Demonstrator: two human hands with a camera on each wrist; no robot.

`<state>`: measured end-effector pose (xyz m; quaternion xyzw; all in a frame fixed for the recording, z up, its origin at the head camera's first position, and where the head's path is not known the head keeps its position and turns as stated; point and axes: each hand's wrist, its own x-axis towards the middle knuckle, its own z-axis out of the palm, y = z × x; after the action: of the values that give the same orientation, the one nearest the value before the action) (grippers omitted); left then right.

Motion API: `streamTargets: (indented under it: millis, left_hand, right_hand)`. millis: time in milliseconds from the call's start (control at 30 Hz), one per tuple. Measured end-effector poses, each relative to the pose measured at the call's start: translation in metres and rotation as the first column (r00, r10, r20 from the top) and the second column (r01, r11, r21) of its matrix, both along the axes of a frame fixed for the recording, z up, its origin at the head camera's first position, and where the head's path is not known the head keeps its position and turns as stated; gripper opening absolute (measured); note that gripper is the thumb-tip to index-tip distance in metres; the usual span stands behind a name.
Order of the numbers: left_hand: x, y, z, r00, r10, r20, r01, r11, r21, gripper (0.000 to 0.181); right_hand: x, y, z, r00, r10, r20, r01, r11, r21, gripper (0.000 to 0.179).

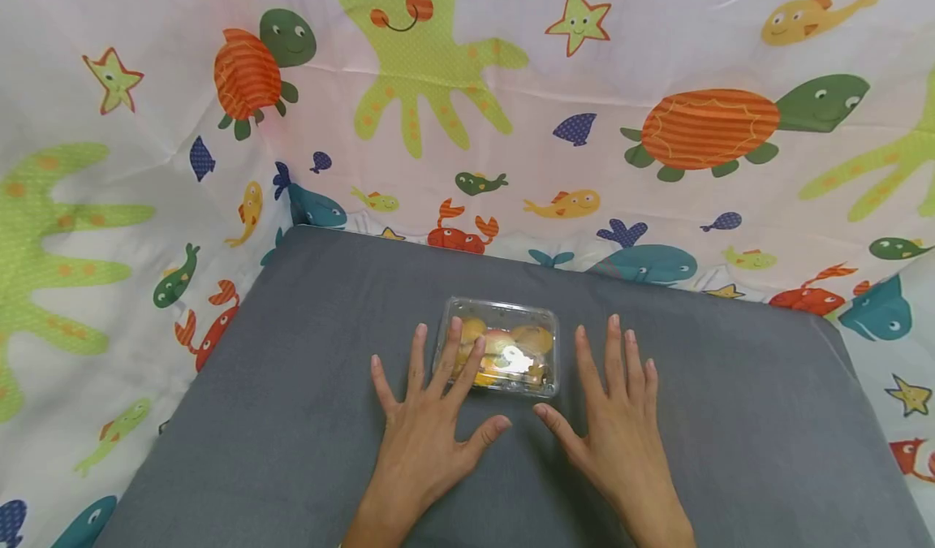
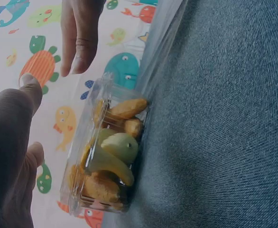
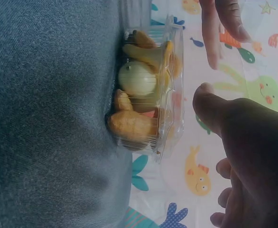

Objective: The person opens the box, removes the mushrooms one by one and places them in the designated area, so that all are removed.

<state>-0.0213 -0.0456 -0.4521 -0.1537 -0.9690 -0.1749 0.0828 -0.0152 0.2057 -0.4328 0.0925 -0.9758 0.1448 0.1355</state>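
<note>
Both hands lay flat with fingers spread on the grey cloth, gripping nothing. Her left hand overlapped the near-left edge of the clear fruit box, perhaps steadying it; the right hand rested just beside it, apart. That closed box sat mid-table.

Head view downward; wrist views close, sideways.

Grey cloth covers table top. Behind and beside it hangs white sheet printed with turtles, octopuses, fish, crabs, starfish.
</note>
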Motion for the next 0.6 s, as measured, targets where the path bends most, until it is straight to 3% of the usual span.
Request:
streamTargets:
  millis: [233,367,467,600]
  left_hand:
    - [0.001,-0.001,0.001,1.000,-0.008,0.016,0.007,0.998,0.069,0.089]
    - [0.000,-0.004,0.003,0.999,-0.024,0.022,0.020,0.987,0.159,0.082]
    - [-0.001,-0.007,0.006,0.999,-0.029,0.019,0.023,0.966,0.258,0.079]
    - [-0.004,-0.013,0.009,0.999,-0.012,0.037,-0.004,0.913,0.407,0.077]
  right_hand:
    - [0.000,-0.001,0.002,1.000,-0.008,0.027,0.009,0.999,-0.034,0.105]
    - [-0.002,-0.001,0.004,1.000,0.004,0.015,-0.003,0.997,-0.076,0.082]
    - [-0.002,-0.001,0.004,1.000,0.017,-0.024,-0.020,0.994,-0.109,0.057]
    - [-0.001,0.000,0.004,0.996,0.046,-0.075,-0.054,0.992,-0.118,0.031]
